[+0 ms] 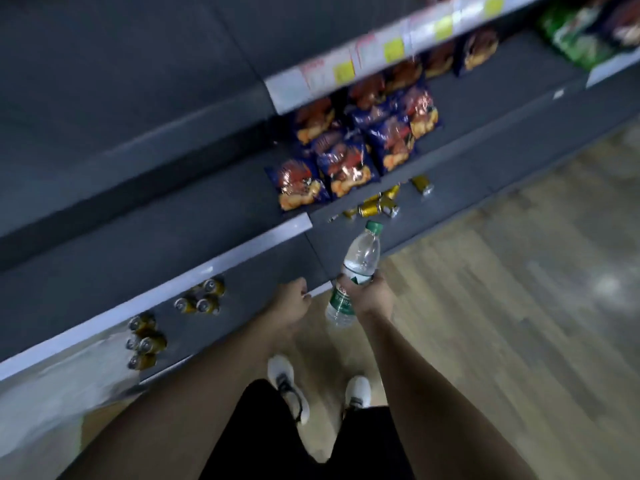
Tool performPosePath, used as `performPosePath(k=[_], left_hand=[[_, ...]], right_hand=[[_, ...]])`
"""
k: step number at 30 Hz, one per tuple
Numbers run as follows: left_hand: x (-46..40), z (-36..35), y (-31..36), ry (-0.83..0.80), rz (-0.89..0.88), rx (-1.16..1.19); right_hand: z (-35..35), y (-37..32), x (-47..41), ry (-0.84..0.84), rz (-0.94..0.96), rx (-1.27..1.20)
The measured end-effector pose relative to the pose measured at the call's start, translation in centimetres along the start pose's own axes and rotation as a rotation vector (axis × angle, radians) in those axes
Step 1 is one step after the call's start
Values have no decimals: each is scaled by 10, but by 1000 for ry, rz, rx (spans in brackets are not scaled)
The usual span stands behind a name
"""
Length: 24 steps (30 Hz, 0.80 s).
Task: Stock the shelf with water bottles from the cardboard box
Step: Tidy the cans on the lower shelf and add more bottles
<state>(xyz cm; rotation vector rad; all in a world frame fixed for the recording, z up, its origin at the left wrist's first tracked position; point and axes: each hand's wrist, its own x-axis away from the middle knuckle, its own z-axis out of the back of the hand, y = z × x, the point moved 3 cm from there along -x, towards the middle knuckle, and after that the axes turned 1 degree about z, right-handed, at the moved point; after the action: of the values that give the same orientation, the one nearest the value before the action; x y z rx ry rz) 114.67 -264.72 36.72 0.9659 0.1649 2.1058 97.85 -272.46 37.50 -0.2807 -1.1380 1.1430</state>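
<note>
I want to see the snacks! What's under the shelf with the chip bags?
Under the chip bags shelf lie small gold cans on a lower shelf. The shelf above covers whatever sits further back.

You see blue snack bags (349,147) piled on the middle tier, gold cans (375,206) tumbled just below them, more cans (201,299) standing lower left, green packets (581,36) top right, wooden floor (519,306) underfoot.

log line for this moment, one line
stage: carrying | right hand: grips water bottle | left hand: curled, holds nothing | shelf: no bottle placed yet
</note>
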Motion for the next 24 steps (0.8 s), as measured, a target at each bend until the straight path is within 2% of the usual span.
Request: performPosePath(k=[6,11,18,24], left_hand=[[77,125,19,228,-85,-81],[139,220,-8,387,-81,-54],[239,329,-82,635,-116,-12],[300,400,-142,755,-85,-52]], right_hand=[[16,-117,71,-56,365,55],[-3,-206,143,-116,634,102],[-67,-302,260,-257,862,3],[-116,-340,326,-315,952,-62]])
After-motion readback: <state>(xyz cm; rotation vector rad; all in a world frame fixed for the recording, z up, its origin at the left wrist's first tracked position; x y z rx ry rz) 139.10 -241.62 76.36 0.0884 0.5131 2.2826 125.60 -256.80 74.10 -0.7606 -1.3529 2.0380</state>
